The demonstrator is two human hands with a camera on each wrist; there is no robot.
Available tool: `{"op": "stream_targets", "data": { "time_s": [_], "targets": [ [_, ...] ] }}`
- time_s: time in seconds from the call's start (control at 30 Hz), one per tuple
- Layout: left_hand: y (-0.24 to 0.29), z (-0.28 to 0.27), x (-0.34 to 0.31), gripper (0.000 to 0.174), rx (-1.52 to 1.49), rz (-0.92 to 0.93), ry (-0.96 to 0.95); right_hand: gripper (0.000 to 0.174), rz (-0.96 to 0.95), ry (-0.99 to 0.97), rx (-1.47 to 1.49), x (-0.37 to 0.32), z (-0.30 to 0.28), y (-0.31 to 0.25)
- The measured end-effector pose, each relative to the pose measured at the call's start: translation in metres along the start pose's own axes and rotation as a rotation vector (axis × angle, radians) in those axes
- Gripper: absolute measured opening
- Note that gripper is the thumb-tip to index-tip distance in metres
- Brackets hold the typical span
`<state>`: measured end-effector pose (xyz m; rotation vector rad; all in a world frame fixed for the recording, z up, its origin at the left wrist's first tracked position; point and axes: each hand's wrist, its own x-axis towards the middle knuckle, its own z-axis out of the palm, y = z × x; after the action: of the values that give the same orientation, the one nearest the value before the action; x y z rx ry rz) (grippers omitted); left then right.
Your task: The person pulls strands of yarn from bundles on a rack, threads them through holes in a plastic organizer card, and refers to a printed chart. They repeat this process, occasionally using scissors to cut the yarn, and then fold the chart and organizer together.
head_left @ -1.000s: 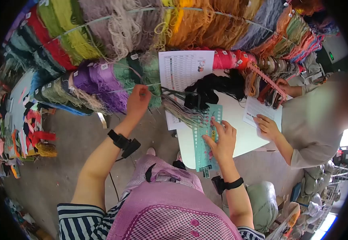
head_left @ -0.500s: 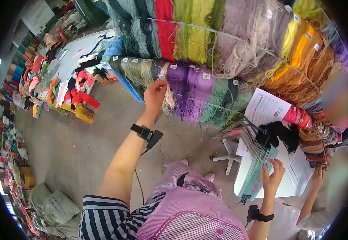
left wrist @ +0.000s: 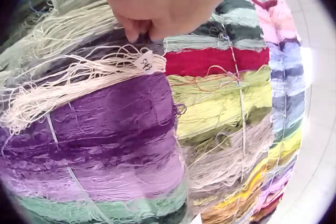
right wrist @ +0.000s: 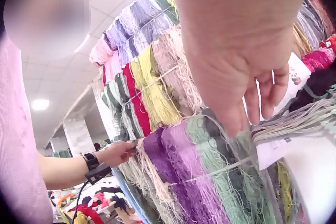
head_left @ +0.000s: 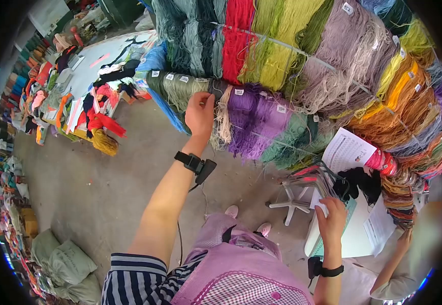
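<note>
My left hand point(head_left: 199, 116) is at the top of the lower row of hanging yarn, its fingertips pinching a dark grey skein point(left wrist: 107, 43). Beside that skein hang a cream skein point(left wrist: 79, 85) with a white number tag point(left wrist: 144, 62) and purple yarn point(left wrist: 105, 113). My right hand point(head_left: 333, 218) hovers low over the white table, fingers relaxed and slightly bent, with nothing visible in its grasp. Beneath it lies a teal punched card point(head_left: 350, 216), partly hidden by the hand. Grey strands point(right wrist: 299, 121) stretch across near its fingertips.
Beside the card are a black yarn bundle point(head_left: 358, 183) and a printed sheet point(head_left: 348, 150). Another person's arm point(head_left: 391, 264) reaches in at the right. A chair base point(head_left: 289, 206) stands under the table. Left, a table point(head_left: 99, 56) holds loose yarn.
The view has swung left along the yarn rack. My left hand has moved from near the green yarn, past the purple, to the dark grey skein. My right hand stays over the teal card.
</note>
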<state>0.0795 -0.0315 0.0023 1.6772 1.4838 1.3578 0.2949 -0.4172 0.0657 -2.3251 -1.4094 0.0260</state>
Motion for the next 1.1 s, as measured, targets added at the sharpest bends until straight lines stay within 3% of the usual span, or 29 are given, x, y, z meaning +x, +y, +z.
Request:
{"op": "stream_targets", "data": {
  "time_s": [0.07,0.17,0.3,0.4,0.43,0.5,0.53,0.6,0.63,0.67,0.7,0.73,0.83,0.9,0.97,1.03,1.1],
  "targets": [
    [-0.016,0.002,0.005,0.014,-0.269,-0.001,-0.059,0.020,-0.027,0.012,0.014,0.007,0.005,-0.006],
    [-0.022,-0.009,0.001,0.012,-0.409,-0.021,-0.156,0.018,-0.075,0.025,0.053,0.019,0.009,-0.018],
    [-0.021,-0.030,-0.007,0.012,-0.335,0.009,-0.246,0.017,-0.132,-0.039,0.079,0.036,0.016,-0.036],
    [-0.020,-0.040,-0.009,0.010,-0.449,-0.075,-0.300,0.019,-0.201,-0.082,0.192,0.049,0.022,-0.052],
    [-0.005,-0.051,-0.014,0.009,-0.530,-0.167,-0.415,0.019,-0.202,-0.079,0.191,0.054,0.025,-0.057],
    [0.017,-0.066,-0.034,0.009,-0.646,-0.245,-0.660,0.019,-0.066,-0.329,0.471,0.066,0.030,-0.069],
    [0.027,-0.067,-0.052,0.010,-0.681,-0.231,-0.792,0.019,-0.060,-0.327,0.467,0.071,0.036,-0.078],
    [0.050,-0.067,-0.099,0.013,-0.659,-0.245,-0.996,0.023,0.080,-0.380,0.981,0.084,0.049,-0.099],
    [0.059,-0.067,-0.123,0.014,-0.661,-0.238,-1.087,0.023,0.087,-0.374,0.979,0.091,0.051,-0.110],
    [0.066,-0.065,-0.140,0.016,-0.661,-0.230,-1.178,0.023,0.226,-0.486,1.185,0.099,0.053,-0.121],
    [0.070,-0.060,-0.148,0.016,-0.663,-0.228,-1.187,0.024,0.367,-0.596,1.390,0.103,0.052,-0.126],
    [0.072,-0.055,-0.155,0.017,-0.605,-0.164,-1.236,0.024,0.371,-0.587,1.390,0.105,0.046,-0.124],
    [0.072,-0.041,-0.150,0.016,-0.605,-0.120,-1.271,0.016,0.331,-0.471,1.446,0.097,0.004,-0.105],
    [0.051,-0.024,-0.130,0.015,-0.493,0.223,-1.134,0.008,0.271,-0.246,1.213,0.070,-0.031,-0.067],
    [0.048,-0.017,-0.111,0.014,-0.314,0.392,-1.033,0.006,0.252,0.036,0.884,0.031,-0.065,-0.021],
    [0.045,-0.007,-0.102,0.012,-0.318,0.311,-1.054,0.006,0.331,0.245,0.561,-0.027,-0.099,0.041],
    [0.034,0.010,-0.101,0.010,-0.280,0.315,-1.038,0.008,0.433,0.505,0.451,-0.098,-0.128,0.106]
  ]
}}
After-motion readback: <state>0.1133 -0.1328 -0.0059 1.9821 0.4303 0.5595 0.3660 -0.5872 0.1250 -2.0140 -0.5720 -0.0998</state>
